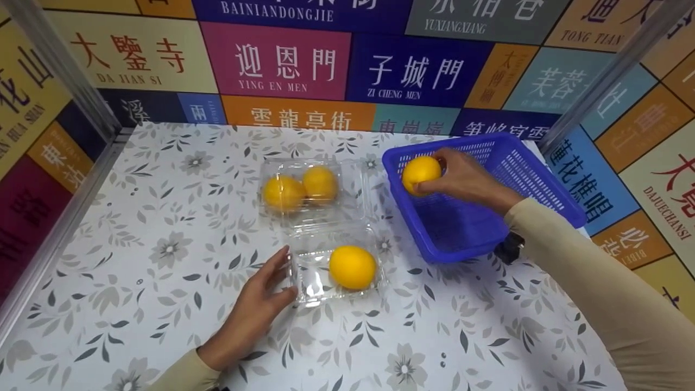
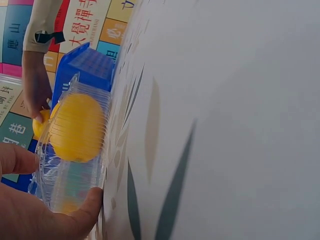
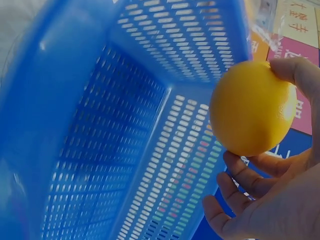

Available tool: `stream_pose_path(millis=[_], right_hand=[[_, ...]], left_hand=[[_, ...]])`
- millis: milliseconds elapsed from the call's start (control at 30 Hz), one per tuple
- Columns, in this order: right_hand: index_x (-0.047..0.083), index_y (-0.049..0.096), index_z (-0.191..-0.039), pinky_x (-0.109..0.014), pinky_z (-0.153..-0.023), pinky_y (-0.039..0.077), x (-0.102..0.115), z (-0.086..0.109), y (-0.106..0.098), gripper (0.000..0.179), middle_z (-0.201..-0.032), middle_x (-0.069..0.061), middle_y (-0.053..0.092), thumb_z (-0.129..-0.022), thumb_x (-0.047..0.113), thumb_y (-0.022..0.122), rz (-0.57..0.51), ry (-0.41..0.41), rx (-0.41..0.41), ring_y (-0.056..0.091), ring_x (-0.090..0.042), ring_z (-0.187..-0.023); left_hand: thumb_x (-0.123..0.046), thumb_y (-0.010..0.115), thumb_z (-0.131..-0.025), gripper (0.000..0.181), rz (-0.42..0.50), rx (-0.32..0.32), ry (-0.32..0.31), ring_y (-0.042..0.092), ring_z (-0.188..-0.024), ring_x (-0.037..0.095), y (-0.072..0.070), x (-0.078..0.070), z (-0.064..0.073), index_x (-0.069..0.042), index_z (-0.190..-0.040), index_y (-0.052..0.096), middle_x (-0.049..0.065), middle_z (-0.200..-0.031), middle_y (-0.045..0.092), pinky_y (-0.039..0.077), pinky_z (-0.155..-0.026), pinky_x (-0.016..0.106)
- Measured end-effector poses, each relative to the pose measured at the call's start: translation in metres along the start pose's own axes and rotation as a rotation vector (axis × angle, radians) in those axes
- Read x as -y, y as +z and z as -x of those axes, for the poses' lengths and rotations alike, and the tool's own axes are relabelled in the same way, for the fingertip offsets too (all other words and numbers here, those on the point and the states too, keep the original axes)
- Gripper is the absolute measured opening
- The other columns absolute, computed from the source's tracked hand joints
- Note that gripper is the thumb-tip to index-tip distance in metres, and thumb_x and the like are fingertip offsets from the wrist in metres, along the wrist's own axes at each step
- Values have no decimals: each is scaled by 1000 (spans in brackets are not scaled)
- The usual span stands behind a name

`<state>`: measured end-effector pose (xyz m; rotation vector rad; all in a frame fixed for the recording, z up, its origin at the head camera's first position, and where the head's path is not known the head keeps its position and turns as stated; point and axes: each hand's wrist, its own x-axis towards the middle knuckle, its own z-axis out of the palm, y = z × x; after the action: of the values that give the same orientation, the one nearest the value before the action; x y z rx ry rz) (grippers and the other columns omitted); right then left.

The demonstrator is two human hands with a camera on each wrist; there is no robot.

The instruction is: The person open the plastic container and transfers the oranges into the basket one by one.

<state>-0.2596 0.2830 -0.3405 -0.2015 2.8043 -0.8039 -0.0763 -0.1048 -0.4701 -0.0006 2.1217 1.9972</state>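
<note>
My right hand [image 1: 467, 179] pinches a round yellow fruit [image 1: 421, 176] between thumb and fingers, over the left side of a blue-purple basket [image 1: 434, 247]. In the right wrist view the fruit [image 3: 252, 107] appears smooth and slightly oval, beside the basket's slotted walls. A clear plastic clamshell box [image 1: 314, 290] lies unfolded left of the basket. One yellow fruit [image 1: 353, 267] sits in its near half; two more fruits [image 1: 284, 193] lie at its far half. My left hand [image 1: 252, 304] touches the near half's left edge, thumb and forefinger spread apart along it [image 2: 90, 210].
A white tablecloth [image 1: 163, 304] with grey flowers and leaves covers the table. Panels printed with place names [image 1: 293, 60] stand behind and at both sides, with metal posts [image 1: 70, 65] at the corners. A dark strap [image 1: 510, 248] is on the right sleeve.
</note>
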Motion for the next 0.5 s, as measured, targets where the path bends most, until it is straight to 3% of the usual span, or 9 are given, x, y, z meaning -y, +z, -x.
stream_pose_path(millis=[333, 500], right_hand=[[-2, 62, -137, -52, -96, 53, -8, -12, 4, 79, -126, -22, 67, -84, 49, 90, 106, -25, 43, 60, -37, -110], [-3, 67, -129, -50, -88, 54, -14, -20, 7, 74, -121, -22, 71, -82, 48, 92, 175, -58, 72, 63, -38, -104]], left_hand=[[4, 68, -101, 81, 22, 10, 30, 44, -157, 40, 0, 1, 0, -8, -173, 34, 19, -175, 37, 39, -127, 52], [3, 68, -102, 81, 19, 2, 11, 42, -159, 39, 0, 1, 0, -10, -174, 33, 17, -176, 36, 38, -128, 51]])
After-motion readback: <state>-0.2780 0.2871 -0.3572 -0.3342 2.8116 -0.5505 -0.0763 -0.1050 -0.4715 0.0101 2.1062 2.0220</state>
